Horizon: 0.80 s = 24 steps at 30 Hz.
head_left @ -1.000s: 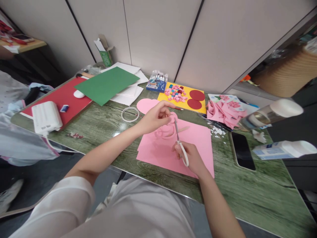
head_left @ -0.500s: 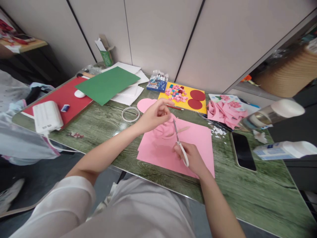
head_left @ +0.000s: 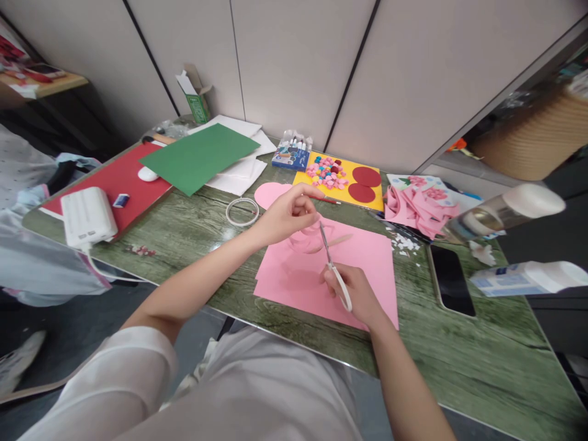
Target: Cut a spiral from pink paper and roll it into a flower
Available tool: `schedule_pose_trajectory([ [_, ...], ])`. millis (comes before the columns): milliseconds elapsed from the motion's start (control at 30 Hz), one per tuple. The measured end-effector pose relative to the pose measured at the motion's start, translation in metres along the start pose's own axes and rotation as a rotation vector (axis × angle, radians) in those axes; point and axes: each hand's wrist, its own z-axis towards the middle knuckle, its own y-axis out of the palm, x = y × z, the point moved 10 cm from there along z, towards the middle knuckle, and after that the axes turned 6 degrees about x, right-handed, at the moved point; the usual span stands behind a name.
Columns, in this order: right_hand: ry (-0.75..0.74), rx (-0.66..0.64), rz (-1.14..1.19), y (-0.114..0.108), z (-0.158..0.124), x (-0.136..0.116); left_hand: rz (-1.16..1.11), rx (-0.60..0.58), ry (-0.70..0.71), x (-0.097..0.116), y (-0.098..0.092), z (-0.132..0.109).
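Note:
Between its thumb and fingers, my left hand (head_left: 294, 213) pinches a curled piece of pink paper (head_left: 307, 241), partly hidden behind the fingers. My right hand (head_left: 351, 288) grips a pair of white-handled scissors (head_left: 340, 289), whose blades point up at the edge of the held piece. Both hands hover over pink paper sheets (head_left: 294, 288) lying on the table. Pink paper circles (head_left: 269, 195) lie just beyond my left hand.
A yellow sheet (head_left: 377, 197) bears small coloured balls (head_left: 327, 173) and dark red circles (head_left: 366, 176). Pink scraps (head_left: 420, 211), a phone (head_left: 452, 280) and bottles (head_left: 528, 278) are at right. A tape roll (head_left: 242, 212), green sheet (head_left: 202, 156) and white power bank (head_left: 88, 215) are at left.
The scissor blades and the curled pink piece have shifted slightly against each other at the cut. Both hands stay in nearly the same place.

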Motion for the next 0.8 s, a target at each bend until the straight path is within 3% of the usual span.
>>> schedule_pose_trajectory([
  [600,0.015,-0.025,-0.019,0.0,0.001,0.002,0.031,-0.04,-0.042,-0.009,0.005,-0.001],
  [800,0.078,-0.218,-0.119,-0.01,-0.009,0.001,0.1,0.013,-0.05,-0.015,-0.004,0.003],
])
